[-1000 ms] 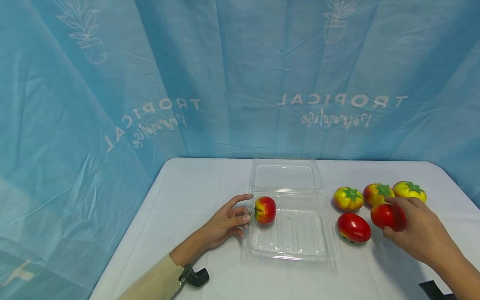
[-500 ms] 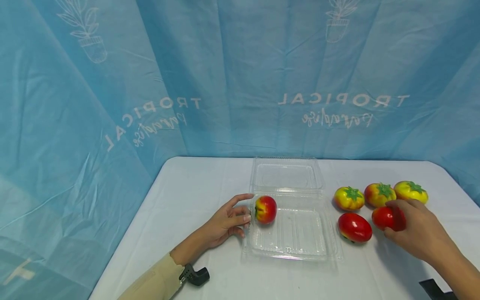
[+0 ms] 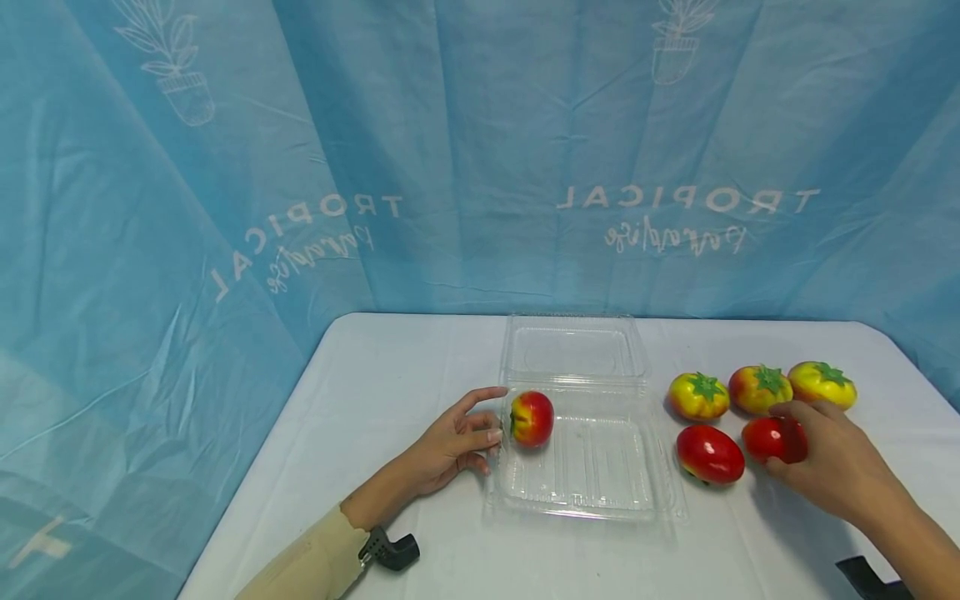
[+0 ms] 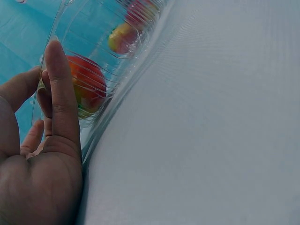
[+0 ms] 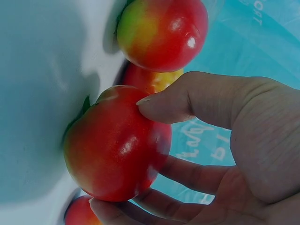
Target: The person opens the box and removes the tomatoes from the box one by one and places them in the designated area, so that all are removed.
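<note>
My right hand (image 3: 840, 462) grips a red toy tomato (image 3: 763, 439), thumb on one side and fingers on the other. The right wrist view shows this tomato (image 5: 115, 145) with its green leaf turned toward the tablecloth. Beside it lies another red tomato (image 3: 710, 455). My left hand (image 3: 450, 450) holds the left rim of an open clear plastic container (image 3: 600, 483), its index finger stretched along the edge. Inside the container, against the left wall, rests a red and yellow tomato (image 3: 532, 419). The wall partly blurs this tomato (image 4: 89, 84) in the left wrist view.
Yellow and red tomatoes with green leaf tops stand behind the red ones: a left one (image 3: 698, 397), a middle one (image 3: 760, 389) and a right one (image 3: 822, 384). The container's lid (image 3: 573, 350) lies folded back. A blue curtain (image 3: 480, 167) hangs behind the white table (image 3: 405, 358).
My right hand and its tomato have shifted very slightly to the left. The left hand, the container and the other tomatoes look unchanged.
</note>
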Demonstrator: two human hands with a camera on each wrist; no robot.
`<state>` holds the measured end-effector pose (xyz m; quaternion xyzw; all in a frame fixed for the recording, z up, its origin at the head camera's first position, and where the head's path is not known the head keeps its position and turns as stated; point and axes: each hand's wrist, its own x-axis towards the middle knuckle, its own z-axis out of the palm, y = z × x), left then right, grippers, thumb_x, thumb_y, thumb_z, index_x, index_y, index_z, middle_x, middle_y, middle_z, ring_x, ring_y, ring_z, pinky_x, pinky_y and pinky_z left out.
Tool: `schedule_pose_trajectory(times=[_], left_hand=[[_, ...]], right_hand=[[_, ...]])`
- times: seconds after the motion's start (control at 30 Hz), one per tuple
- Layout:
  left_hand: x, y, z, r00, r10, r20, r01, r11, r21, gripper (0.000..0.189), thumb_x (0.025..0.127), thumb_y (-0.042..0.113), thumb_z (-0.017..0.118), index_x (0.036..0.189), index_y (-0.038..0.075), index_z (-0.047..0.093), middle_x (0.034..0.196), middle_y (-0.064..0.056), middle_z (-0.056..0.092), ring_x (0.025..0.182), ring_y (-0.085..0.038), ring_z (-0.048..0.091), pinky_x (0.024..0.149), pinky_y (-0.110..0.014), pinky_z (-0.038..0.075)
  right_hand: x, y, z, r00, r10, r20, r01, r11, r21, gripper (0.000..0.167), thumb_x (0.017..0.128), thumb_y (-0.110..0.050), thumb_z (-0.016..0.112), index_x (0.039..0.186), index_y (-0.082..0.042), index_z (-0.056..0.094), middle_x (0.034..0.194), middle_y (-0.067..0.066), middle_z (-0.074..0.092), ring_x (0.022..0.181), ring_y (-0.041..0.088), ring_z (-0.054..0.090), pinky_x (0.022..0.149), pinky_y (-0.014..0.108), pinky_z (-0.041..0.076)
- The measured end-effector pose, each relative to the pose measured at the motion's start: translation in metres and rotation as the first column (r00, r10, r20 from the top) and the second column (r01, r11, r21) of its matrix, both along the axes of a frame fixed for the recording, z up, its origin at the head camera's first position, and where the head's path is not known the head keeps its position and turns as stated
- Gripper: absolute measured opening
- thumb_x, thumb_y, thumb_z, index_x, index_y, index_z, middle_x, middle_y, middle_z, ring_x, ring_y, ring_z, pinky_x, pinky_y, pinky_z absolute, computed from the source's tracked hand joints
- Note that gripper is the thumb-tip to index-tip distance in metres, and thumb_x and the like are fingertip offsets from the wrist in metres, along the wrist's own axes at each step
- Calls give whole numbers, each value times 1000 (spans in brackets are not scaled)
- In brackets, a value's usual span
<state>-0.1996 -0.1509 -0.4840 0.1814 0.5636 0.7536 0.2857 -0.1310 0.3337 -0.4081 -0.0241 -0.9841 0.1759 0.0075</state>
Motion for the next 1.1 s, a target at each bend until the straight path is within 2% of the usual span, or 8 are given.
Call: schedule_pose_trajectory(times=[0.57, 0.93, 1.1], left_hand=[[1, 0, 1, 1000, 1, 3, -1, 1000, -5, 72, 104, 3, 67, 165, 17, 31, 103, -3, 60, 82, -12, 65, 68, -27, 65], [0, 0, 1, 1000, -6, 7, 6, 1000, -4, 74, 104, 4, 67, 166, 14, 28, 103, -2, 60, 82, -11, 65, 69, -27, 65], [0, 0, 2, 1000, -9, 7, 9, 1000, -5, 75, 104, 5, 67, 166, 14, 27, 103, -3, 60, 82, -12, 65, 69, -26, 65]], right_hand=[[-1, 1, -1, 999, -1, 32, 1, 1000, 6, 88, 61, -10, 100, 131, 15, 53, 124, 43, 45, 110, 63, 46, 70, 66, 62], [2, -3, 4, 1000, -16, -12, 16, 999, 30, 89, 60, -12, 100, 131, 15, 54, 129, 45, 43, 114, 64, 41, 75, 71, 59], [5, -6, 8, 1000, -23, -16, 24, 999, 41, 93, 61, -14, 101, 134, 15, 51, 131, 46, 41, 116, 65, 40, 73, 71, 59]])
